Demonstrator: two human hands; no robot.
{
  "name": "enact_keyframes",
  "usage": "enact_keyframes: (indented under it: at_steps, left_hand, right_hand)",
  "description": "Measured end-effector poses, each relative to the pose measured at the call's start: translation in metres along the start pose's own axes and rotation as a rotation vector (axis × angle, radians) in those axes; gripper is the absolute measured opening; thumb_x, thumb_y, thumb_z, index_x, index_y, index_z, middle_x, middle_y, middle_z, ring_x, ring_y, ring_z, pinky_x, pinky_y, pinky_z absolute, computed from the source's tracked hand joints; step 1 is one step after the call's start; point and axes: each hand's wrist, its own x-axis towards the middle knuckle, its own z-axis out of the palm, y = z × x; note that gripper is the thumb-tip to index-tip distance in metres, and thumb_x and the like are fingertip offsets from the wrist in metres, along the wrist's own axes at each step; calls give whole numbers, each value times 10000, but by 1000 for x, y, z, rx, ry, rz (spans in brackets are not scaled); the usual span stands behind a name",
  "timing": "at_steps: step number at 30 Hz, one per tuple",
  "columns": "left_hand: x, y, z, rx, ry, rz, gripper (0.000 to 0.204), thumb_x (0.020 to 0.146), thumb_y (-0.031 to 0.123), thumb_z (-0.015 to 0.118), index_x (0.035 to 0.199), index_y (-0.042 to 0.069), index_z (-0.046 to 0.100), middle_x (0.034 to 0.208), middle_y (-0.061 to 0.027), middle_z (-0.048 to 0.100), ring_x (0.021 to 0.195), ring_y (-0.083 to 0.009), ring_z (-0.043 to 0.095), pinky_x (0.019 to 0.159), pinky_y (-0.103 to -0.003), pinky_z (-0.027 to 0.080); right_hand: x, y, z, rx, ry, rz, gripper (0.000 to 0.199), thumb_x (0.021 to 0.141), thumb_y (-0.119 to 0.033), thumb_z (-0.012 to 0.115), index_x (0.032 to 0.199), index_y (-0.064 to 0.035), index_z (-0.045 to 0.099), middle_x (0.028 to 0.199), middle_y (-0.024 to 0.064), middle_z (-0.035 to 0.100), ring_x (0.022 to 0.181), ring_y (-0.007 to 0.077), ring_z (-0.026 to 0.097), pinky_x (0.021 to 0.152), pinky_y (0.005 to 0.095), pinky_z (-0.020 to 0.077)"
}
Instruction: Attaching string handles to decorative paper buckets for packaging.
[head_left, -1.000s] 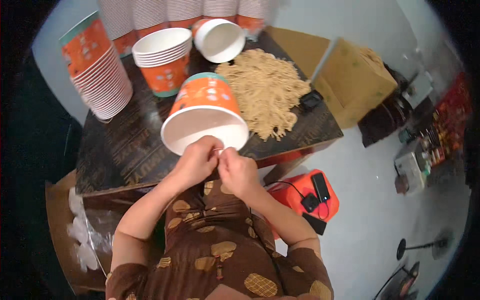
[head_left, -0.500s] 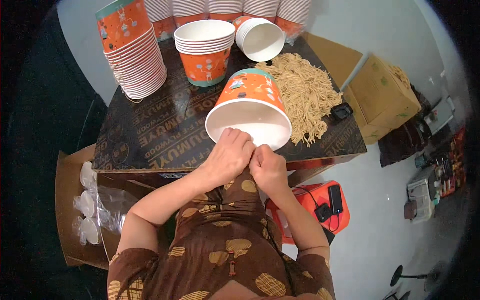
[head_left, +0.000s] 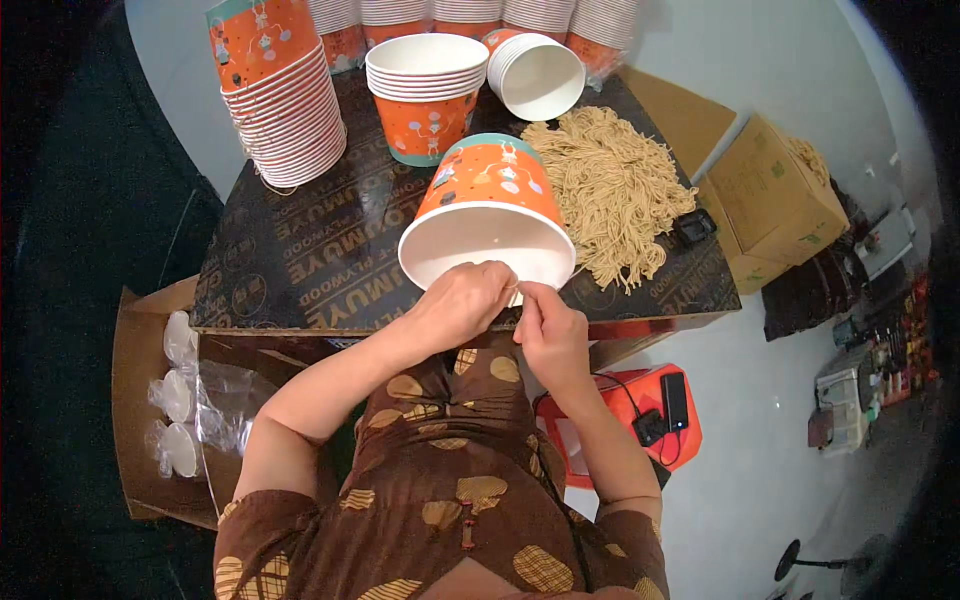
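An orange paper bucket [head_left: 490, 185] with a green base band lies on its side at the table's front, its white mouth toward me. My left hand [head_left: 465, 300] is closed at the lower rim, its fingers bent and partly hiding the bucket's opening. Beside it, my right hand [head_left: 553, 325] pinches with thumb and forefinger just outside the rim. Between the fingertips shows a short piece of thin pale string [head_left: 516, 290]; most of it is hidden by the fingers. Right of the bucket lies a heap of beige strings [head_left: 610, 190].
Behind stand a short stack of buckets [head_left: 425, 110], a tall upside-down stack [head_left: 290, 120] and a tipped stack [head_left: 540, 80]. A small black object [head_left: 692, 227] sits by the strings. Cardboard boxes [head_left: 775, 200] flank the table [head_left: 330, 270]; a red stool [head_left: 685, 440] holds a power bank.
Both hands have shifted slightly, the right one turning so its thumb and forefinger show. The bucket has tilted and moved a little left against the heap of strings. The whole view has shifted slightly.
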Motion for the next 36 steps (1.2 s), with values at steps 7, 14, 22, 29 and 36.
enact_keyframes:
  at_steps: [7, 14, 22, 29, 36]
  left_hand:
    - [3, 0, 2, 41, -11, -40, 135, 866, 61, 645, 966, -4, 580, 745, -200, 642, 708, -399, 649, 600, -470, 510]
    - [8, 1, 2, -19, -37, -151, 124, 874, 138, 653, 922, 32, 609, 735, -186, 650, 713, -383, 658, 610, -459, 512]
    - [9, 0, 3, -65, -38, -173, 171, 908, 174, 598, 865, 9, 587, 708, -206, 643, 702, -408, 645, 608, -486, 488]
    - [7, 5, 8, 45, -63, -139, 117, 874, 137, 626, 914, 34, 588, 704, -182, 638, 689, -384, 657, 599, -469, 515]
    - [6, 3, 13, 43, -42, -170, 140, 878, 106, 610, 938, 36, 504, 669, -177, 612, 639, -410, 635, 553, -485, 496]
  right_hand:
    - [0, 7, 6, -57, 57, -36, 162, 900, -66, 582, 1045, -79, 650, 650, 202, 620, 606, 398, 638, 544, 492, 485]
    - [-7, 11, 9, -174, 98, -95, 227, 894, -74, 596, 1121, -88, 595, 673, 190, 634, 594, 382, 643, 529, 478, 492]
    - [-5, -2, 7, -290, 192, -205, 242, 900, -90, 602, 1136, -59, 558, 639, 165, 628, 534, 328, 643, 467, 415, 489]
    - [-3, 6, 6, -432, 102, -241, 187, 904, -119, 603, 1072, -49, 558, 638, 168, 624, 575, 352, 651, 499, 445, 494]
    - [-21, -17, -2, 58, -127, 74, 98, 868, -100, 645, 816, -22, 614, 711, 197, 649, 638, 371, 662, 550, 408, 499]
